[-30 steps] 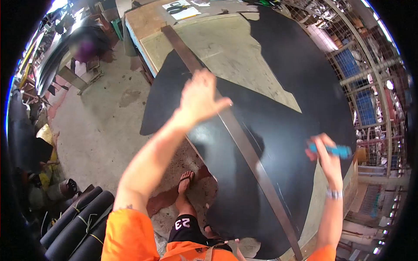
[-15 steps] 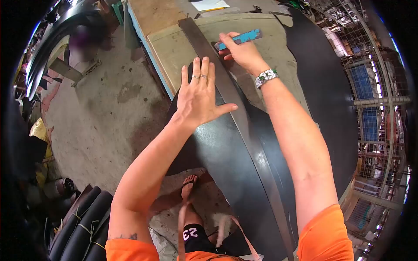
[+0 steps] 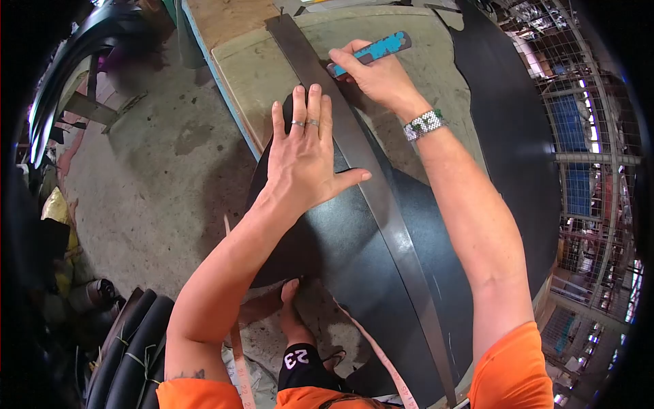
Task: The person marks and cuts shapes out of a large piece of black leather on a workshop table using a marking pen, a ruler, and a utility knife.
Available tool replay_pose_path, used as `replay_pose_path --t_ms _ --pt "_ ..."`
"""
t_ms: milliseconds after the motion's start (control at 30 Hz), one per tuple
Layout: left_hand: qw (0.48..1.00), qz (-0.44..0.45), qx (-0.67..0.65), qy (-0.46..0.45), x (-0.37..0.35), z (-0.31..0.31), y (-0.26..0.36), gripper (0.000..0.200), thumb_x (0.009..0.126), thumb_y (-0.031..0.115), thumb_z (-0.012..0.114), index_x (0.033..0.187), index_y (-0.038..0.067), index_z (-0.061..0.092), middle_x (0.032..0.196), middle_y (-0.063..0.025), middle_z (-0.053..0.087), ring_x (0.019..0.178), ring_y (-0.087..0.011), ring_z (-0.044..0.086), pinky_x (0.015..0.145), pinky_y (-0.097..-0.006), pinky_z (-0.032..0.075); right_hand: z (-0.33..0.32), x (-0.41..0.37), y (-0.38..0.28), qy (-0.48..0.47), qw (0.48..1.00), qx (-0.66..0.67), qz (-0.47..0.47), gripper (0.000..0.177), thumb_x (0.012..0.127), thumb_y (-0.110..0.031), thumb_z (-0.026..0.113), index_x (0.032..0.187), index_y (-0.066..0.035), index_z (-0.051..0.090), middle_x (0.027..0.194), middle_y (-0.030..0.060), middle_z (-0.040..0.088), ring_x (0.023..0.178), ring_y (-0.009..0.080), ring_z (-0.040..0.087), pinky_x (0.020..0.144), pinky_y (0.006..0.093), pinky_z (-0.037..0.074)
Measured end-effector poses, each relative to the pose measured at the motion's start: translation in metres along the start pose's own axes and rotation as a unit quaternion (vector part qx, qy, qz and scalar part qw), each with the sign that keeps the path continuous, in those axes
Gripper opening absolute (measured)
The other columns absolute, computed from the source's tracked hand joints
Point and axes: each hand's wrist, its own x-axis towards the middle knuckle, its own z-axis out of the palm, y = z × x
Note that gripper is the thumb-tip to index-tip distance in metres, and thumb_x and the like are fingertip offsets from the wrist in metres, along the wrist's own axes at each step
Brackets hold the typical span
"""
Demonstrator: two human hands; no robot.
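Note:
A long dark metal straightedge (image 3: pixel 395 232) lies slantwise across a smooth black sheet (image 3: pixel 334 252), which looks like leather. My left hand (image 3: pixel 300 157) presses flat there, fingers stretched forward along the straightedge's left side and thumb out across it. Two rings show on its fingers. In my right hand (image 3: pixel 381 78) is a flat, knife-like tool (image 3: pixel 383 48) with worn blue paint, held near the far part of the straightedge. Its lower end is close to the straightedge's right edge; whether it touches is hidden by my fingers. Pale marks show on the sheet right of the straightedge.
Beneath the sheet is a worn board (image 3: pixel 402 34) on the worktable. More black material (image 3: pixel 504 102) hangs along the right side, near a wire mesh rack (image 3: pixel 586 160). Tied black rolls (image 3: pixel 129 347) stand at lower left. A pink measuring tape (image 3: pixel 375 347) hangs in front of my body.
The view has shifted slightly, and the table's far end sits higher in it. The hanging tape ends have swung apart. My left hand stays flat; my right hand still grips the blue tool.

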Motion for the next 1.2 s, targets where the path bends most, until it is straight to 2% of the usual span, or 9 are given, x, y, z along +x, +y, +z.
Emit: replay_pose_path --t_ms 200,300,400,600,833,900,1200 --pt "1.000 0.001 -0.006 -0.019 0.001 -0.005 0.000 0.137 0.065 0.080 0.074 0.150 -0.016 0.027 0.160 -0.0333 0.020 0.152 -0.0472 0.014 0.120 -0.0654 0.015 0.001 0.003 -0.009 0.005 0.998 -0.070 -0.005 0.025 0.084 -0.031 0.073 0.090 -0.007 0.073 0.077 0.0062 0.074 0.073 0.0164 0.071 0.068 0.0330 0.053" --pt "1.000 0.012 0.003 -0.004 0.001 -0.003 0.000 0.141 0.062 0.085 0.071 0.149 -0.018 0.029 0.159 -0.0336 0.023 0.152 -0.0470 0.014 0.119 -0.0665 0.016 0.003 0.008 -0.009 0.009 0.996 -0.088 -0.020 0.021 0.086 -0.024 0.075 0.093 -0.004 0.071 0.081 0.0043 0.074 0.074 0.0129 0.069 0.068 0.0287 0.054" --pt "0.998 0.000 0.026 -0.054 0.003 -0.005 0.002 0.148 0.059 0.089 0.070 0.151 -0.017 0.022 0.161 -0.0348 0.016 0.153 -0.0482 0.009 0.120 -0.0659 0.013 0.001 0.006 -0.011 0.001 0.997 -0.075 -0.023 0.020 0.085 -0.022 0.076 0.091 -0.003 0.071 0.080 0.0047 0.073 0.073 0.0132 0.069 0.068 0.0289 0.054" --pt "0.996 -0.005 0.050 -0.069 0.004 -0.003 0.002 0.151 0.058 0.092 0.068 0.152 -0.017 0.021 0.161 -0.0348 0.017 0.153 -0.0473 0.008 0.121 -0.0654 0.012 0.000 0.008 -0.016 -0.012 0.997 -0.069 0.005 0.020 0.084 -0.022 0.075 0.089 -0.002 0.071 0.079 0.0049 0.072 0.072 0.0129 0.069 0.067 0.0294 0.056" --pt "0.994 -0.005 0.087 -0.072 0.007 -0.006 0.004 0.152 0.055 0.095 0.066 0.151 -0.016 0.025 0.160 -0.0346 0.023 0.151 -0.0489 0.018 0.119 -0.0664 0.020 -0.011 -0.005 -0.013 -0.070 0.996 -0.014 0.059 0.018 0.084 -0.019 0.075 0.088 -0.002 0.071 0.084 0.0049 0.072 0.070 0.0139 0.069 0.066 0.0276 0.057" --pt "0.993 -0.004 0.097 -0.073 0.007 -0.007 0.006 0.152 0.055 0.095 0.065 0.151 -0.017 0.026 0.159 -0.0349 0.023 0.151 -0.0489 0.018 0.118 -0.0666 0.021 -0.009 -0.010 -0.015 -0.053 0.998 -0.015 0.035 0.017 0.084 -0.018 0.076 0.088 -0.002 0.070 0.084 0.0052 0.071 0.069 0.0139 0.069 0.064 0.0271 0.057" --pt "0.989 -0.007 0.125 -0.079 0.005 -0.008 0.007 0.148 0.059 0.095 0.062 0.151 -0.016 0.025 0.161 -0.0330 0.022 0.152 -0.0473 0.017 0.118 -0.0655 0.021 -0.011 -0.029 -0.027 -0.061 0.992 -0.061 0.091 0.018 0.084 -0.019 0.075 0.086 -0.003 0.069 0.078 0.0040 0.070 0.067 0.0125 0.069 0.061 0.0269 0.054"
